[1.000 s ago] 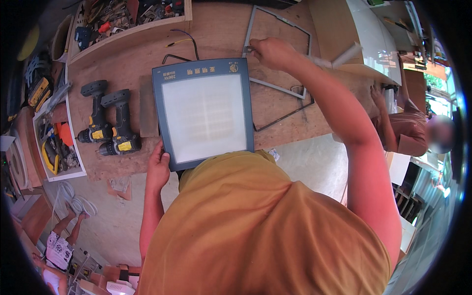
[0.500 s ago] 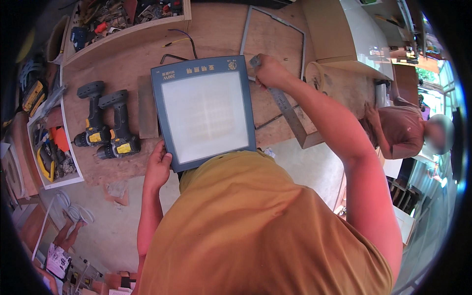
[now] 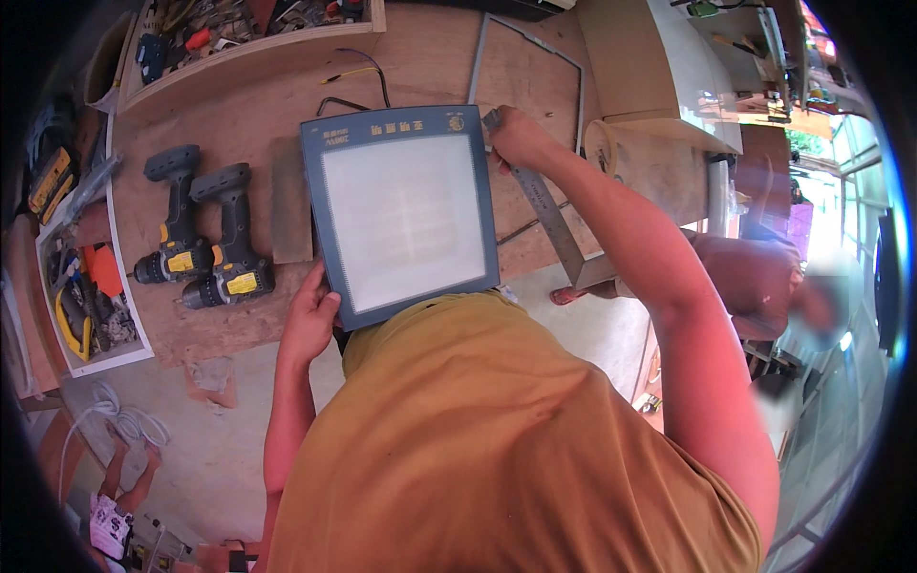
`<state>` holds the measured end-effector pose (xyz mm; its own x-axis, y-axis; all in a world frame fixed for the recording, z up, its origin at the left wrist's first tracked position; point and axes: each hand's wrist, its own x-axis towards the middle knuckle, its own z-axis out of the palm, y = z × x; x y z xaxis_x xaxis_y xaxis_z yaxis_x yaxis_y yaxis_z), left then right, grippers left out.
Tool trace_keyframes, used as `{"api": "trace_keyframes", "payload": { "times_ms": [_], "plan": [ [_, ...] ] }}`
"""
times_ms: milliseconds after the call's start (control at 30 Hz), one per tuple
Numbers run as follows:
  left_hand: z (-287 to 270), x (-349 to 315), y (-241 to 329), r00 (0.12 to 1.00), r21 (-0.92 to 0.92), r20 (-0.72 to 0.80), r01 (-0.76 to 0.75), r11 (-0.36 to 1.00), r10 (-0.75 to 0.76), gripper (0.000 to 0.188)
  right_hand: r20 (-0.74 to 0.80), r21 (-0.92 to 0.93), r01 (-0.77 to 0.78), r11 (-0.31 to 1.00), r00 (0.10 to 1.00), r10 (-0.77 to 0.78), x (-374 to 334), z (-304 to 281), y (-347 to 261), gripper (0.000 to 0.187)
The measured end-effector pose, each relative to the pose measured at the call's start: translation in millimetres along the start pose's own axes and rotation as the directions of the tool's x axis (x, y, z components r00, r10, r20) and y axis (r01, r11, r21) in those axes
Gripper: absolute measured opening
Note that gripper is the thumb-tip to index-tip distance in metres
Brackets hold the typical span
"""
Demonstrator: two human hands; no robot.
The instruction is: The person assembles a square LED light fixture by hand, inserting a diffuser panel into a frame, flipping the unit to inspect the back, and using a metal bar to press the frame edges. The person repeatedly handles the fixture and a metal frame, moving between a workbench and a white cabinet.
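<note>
A floodlight [image 3: 406, 218] with a dark blue frame and a pale, square front panel rests upright against my shirt front at the table's near edge. My left hand [image 3: 310, 310] grips its lower left edge, the thumb showing in front and the fingertips partly hidden. Beyond its upper right corner, my right hand [image 3: 523, 138] is closed round the upper end of a flat, grey metal strip [image 3: 543, 210] with printed marks. This strip slants down to the right and turns a corner at its lower end. Whether it joins the floodlight I cannot tell.
Two cordless drills [image 3: 232, 244] lie left of the floodlight, beside a short board [image 3: 291, 205]. A wooden tray [image 3: 258, 53] of tools and a thin metal frame [image 3: 530, 43] are farther back. A white cabinet [image 3: 669, 72] stands right; a person [image 3: 750, 277] is beyond my right arm.
My view has shifted slightly, so the drills and tool trays sit a little differently. The person on the right has moved and a foot now shows. Both my hands keep their holds.
</note>
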<state>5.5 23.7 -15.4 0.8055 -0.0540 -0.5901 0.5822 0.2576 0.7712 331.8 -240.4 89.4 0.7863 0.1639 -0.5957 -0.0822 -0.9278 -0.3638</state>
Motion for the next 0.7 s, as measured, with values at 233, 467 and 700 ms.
{"api": "trace_keyframes", "payload": {
  "times_ms": [233,467,700],
  "plan": [
    [2.8,-1.6,10.0,1.000,-0.003,0.004,-0.001,1.000,0.001,0.062,-0.001,0.022,-0.023,0.999,1.000,0.023,3.3,6.3,-1.9,0.018],
    [-0.6,3.1,-0.9,1.000,0.005,-0.001,-0.013,1.000,0.013,0.062,-0.011,-0.052,-0.079,0.996,0.997,0.079,4.1,8.5,-10.9,0.015],
    [-0.4,2.3,3.7,1.000,0.042,0.021,-0.013,0.999,0.012,0.064,0.034,-0.165,-0.163,0.973,0.985,0.171,14.5,12.2,-20.6,0.017]
  ]
}}
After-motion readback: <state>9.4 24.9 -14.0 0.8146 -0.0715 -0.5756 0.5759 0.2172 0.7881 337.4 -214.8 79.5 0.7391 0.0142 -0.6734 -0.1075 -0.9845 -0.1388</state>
